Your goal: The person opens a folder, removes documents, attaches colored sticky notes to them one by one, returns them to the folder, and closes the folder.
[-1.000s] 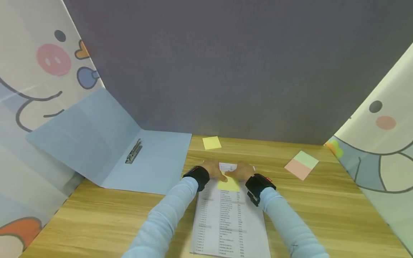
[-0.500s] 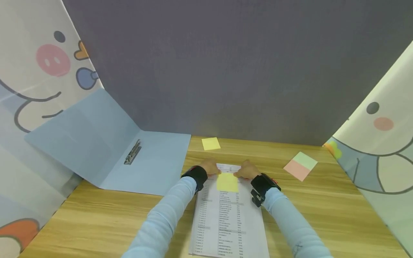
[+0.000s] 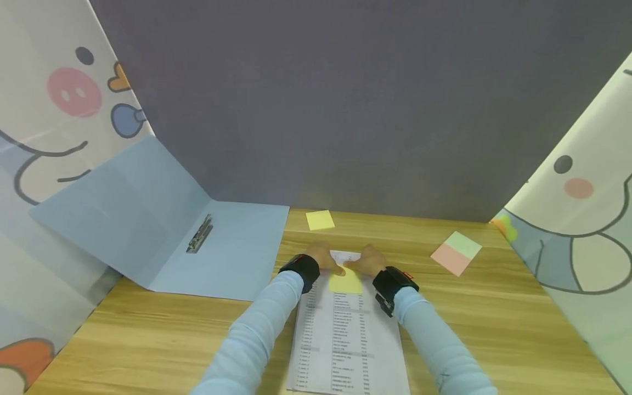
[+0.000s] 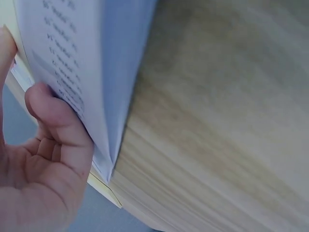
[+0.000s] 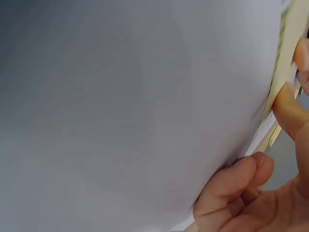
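A stack of printed sheets (image 3: 345,340) lies lengthwise on the wooden table (image 3: 494,318), with a yellow sticky note (image 3: 345,282) near its top. My left hand (image 3: 323,258) and right hand (image 3: 369,260) hold the stack's far end, and their thumbs meet over the note's upper edge. In the left wrist view the left hand (image 4: 43,159) has a finger curled under the raised corner of the sheets (image 4: 72,48). In the right wrist view the right hand (image 5: 251,193) pinches the sheets (image 5: 135,106), thumb against the yellow note (image 5: 285,53).
An open light-blue folder (image 3: 232,252) with a metal clip (image 3: 199,234) lies at the left, its cover leaning on a cartoon panel. A yellow note pad (image 3: 320,220) sits behind the hands. A pink and green pad (image 3: 455,252) lies at the right. A grey wall stands behind.
Half a second ago the hands sat apart at the note's two sides. Both thumbs have since drawn back together over the note's top edge, as they were a second ago.
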### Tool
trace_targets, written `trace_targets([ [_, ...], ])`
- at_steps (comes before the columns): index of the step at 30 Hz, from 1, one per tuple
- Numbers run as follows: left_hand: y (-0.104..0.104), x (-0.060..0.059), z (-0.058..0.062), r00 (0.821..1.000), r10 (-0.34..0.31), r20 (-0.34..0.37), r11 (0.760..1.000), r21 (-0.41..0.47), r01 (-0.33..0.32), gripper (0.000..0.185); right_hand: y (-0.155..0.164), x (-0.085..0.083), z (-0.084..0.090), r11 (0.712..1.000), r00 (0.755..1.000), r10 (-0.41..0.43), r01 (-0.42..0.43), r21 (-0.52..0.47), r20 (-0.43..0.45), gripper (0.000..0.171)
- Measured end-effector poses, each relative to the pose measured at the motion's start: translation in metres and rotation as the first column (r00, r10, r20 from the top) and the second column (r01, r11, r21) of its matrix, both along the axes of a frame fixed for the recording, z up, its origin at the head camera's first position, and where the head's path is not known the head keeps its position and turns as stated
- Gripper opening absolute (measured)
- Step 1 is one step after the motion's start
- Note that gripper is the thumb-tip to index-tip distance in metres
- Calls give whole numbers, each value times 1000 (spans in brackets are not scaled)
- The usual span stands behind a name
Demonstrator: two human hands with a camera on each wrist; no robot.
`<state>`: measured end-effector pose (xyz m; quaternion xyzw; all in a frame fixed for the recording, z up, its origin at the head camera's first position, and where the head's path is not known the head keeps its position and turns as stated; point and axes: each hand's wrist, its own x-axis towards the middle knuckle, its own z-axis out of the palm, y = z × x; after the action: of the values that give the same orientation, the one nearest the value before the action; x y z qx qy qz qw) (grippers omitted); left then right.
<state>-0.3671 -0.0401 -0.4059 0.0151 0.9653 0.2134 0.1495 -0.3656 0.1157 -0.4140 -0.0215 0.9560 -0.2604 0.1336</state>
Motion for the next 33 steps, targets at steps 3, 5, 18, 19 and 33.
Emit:
trace_targets([
  [3, -4, 2, 2, 999, -35, 17, 999, -18, 36, 55, 1, 3, 2, 999, 999, 34, -34, 2, 1, 72],
  [5, -5, 2, 4, 998, -56, 29, 998, -16, 56, 46, 4, 5, 4, 998, 998, 58, -58, -5, -11, 69],
  [18, -14, 21, 8, 997, -70, 30, 987, 146, 65, 33, 8, 9, -9, 994, 993, 71, -78, -73, -92, 38],
  [19, -14, 22, 6, 997, -71, 25, 987, 146, 67, 31, 7, 10, -10, 994, 993, 70, -76, -72, -90, 38],
  [33, 0, 81, 22, 939, -329, 98, 887, -311, 343, 87, 8, 9, -10, 997, 996, 64, -66, -49, -60, 38],
])
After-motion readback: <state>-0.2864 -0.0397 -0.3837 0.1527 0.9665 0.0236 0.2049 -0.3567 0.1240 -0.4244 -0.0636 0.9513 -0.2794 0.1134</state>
